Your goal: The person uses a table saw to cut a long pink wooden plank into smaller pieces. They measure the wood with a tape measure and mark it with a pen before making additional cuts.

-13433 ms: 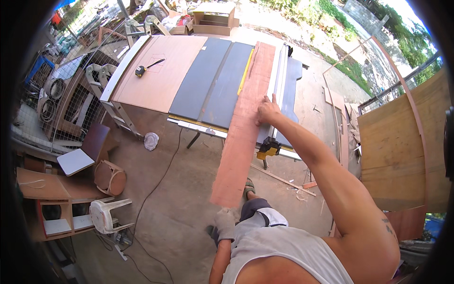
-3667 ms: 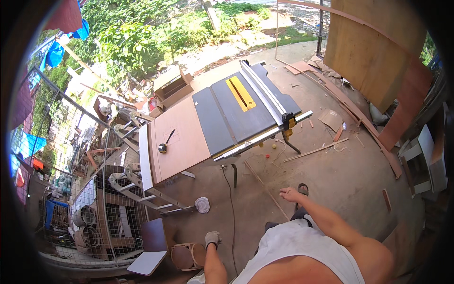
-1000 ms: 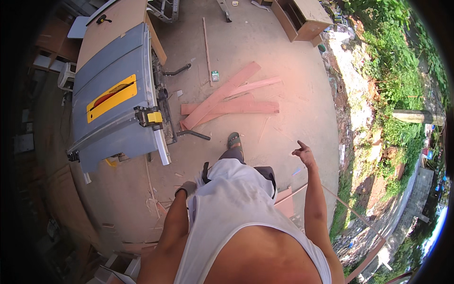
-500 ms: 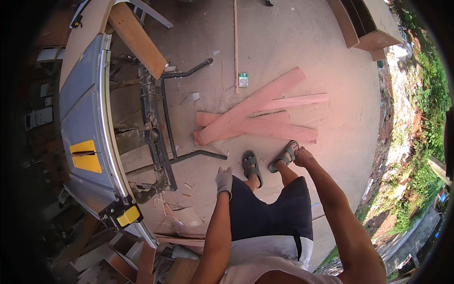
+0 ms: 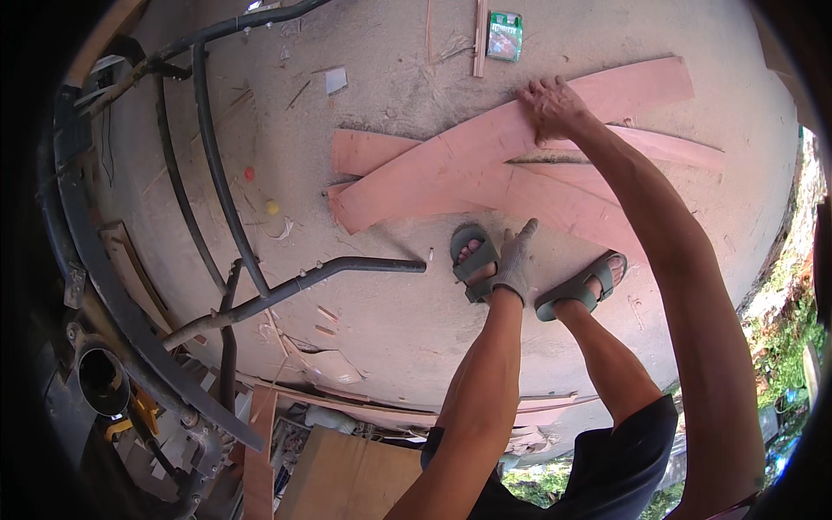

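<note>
Several thin reddish wooden boards lie crossed in a pile on the floor in front of my feet. My bare right hand [image 5: 553, 108] rests on the top board [image 5: 433, 169], fingers spread at its far edge and thumb on its face. The board still lies on the others, one end of a lower board [image 5: 373, 152] showing at the left. My left hand [image 5: 517, 260], in a pale grey glove, hangs between my sandalled feet, just short of the pile. Its visible fingers are stretched out and hold nothing.
Black tubular stand legs [image 5: 347, 264] reach in from the left, close to my left sandal [image 5: 472, 251]. A green packet [image 5: 504, 36] and a narrow wooden strip [image 5: 480, 39] lie beyond the boards. Offcuts and a wooden panel [image 5: 347, 481] are at the lower left.
I have bent lower, so the boards look nearer. My right hand has moved from beside my right foot onto the top board. My gloved left hand has come forward from my leg.
</note>
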The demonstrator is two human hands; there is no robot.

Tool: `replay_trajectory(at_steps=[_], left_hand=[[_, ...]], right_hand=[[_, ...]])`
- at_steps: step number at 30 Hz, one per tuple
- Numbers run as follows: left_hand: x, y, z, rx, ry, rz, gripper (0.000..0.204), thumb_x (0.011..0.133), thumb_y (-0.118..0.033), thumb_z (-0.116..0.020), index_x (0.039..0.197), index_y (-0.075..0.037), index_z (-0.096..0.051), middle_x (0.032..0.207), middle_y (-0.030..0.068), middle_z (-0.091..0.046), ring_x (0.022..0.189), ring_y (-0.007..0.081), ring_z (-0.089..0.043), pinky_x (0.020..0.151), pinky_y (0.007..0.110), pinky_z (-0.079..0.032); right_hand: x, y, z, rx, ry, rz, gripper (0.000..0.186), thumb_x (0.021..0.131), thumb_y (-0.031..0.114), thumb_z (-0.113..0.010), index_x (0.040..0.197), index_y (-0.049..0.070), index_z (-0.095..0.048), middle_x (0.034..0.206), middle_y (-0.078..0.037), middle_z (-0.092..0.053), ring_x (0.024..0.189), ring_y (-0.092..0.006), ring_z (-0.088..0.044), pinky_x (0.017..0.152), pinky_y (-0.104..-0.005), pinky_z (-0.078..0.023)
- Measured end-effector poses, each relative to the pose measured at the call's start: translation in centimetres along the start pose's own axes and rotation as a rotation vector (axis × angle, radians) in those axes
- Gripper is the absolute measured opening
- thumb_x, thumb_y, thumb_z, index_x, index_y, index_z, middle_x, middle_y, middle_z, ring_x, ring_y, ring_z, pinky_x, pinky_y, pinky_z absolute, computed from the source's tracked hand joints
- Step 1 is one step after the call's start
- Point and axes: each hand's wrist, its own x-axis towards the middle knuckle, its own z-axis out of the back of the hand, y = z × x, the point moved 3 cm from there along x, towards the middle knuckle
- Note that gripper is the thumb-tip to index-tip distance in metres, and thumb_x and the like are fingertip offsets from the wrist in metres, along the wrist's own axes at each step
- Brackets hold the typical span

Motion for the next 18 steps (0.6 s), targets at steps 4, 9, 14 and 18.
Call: replay_trajectory(at_steps=[4, 9, 14, 18], left_hand=[[2.5, 2.2, 0.1, -0.358, 0.148, -0.145, 0.078, 0.088, -0.038, -0.063, 0.146, -0.003, -0.024, 0.151, 0.0157, -0.025, 0.14, 0.0319, -0.021, 0.112, 0.043, -0.023], [2.8, 4.7, 1.3, -0.677, 0.136, -0.156, 0.068, 0.089, -0.028, -0.061, 0.145, -0.008, -0.028, 0.15, 0.01, -0.027, 0.141, 0.0286, -0.02, 0.112, 0.046, -0.019], [4.1, 5.1, 0.6, -0.588, 0.13, -0.209, 0.06, 0.085, -0.029, -0.065, 0.137, -0.016, -0.038, 0.142, 0.0019, -0.037, 0.132, 0.0226, -0.032, 0.105, 0.047, -0.024], [5.6, 4.8, -1.8, -0.633, 0.091, -0.161, 0.056, 0.08, -0.034, -0.071, 0.127, -0.016, -0.048, 0.13, 0.0012, -0.05, 0.123, 0.0192, -0.041, 0.102, 0.045, -0.027]], right_hand=[[-4.1, -0.5, -0.1, 0.203, -0.104, 0.244, 0.048, 0.072, 0.041, -0.074, 0.096, 0.003, -0.057, 0.096, -0.013, -0.06, 0.1, -0.03, -0.058, 0.09, -0.0396, -0.044], [-12.0, 1.8, -0.2, 0.43, 0.218, 0.28, 0.047, 0.077, 0.04, -0.071, 0.096, -0.001, -0.056, 0.095, -0.016, -0.059, 0.097, -0.035, -0.059, 0.089, -0.0428, -0.045], [-13.3, 2.8, -8.5, 0.497, 0.093, 0.123, 0.078, 0.079, 0.046, -0.068, 0.133, -0.002, -0.037, 0.136, -0.023, -0.038, 0.132, -0.0369, -0.033, 0.107, -0.0459, -0.031], [-11.0, 3.3, -10.7, 0.426, 0.068, 0.071, 0.102, 0.075, 0.05, -0.07, 0.145, -0.003, -0.019, 0.15, -0.022, -0.021, 0.141, -0.0367, -0.016, 0.115, -0.0472, -0.018]])
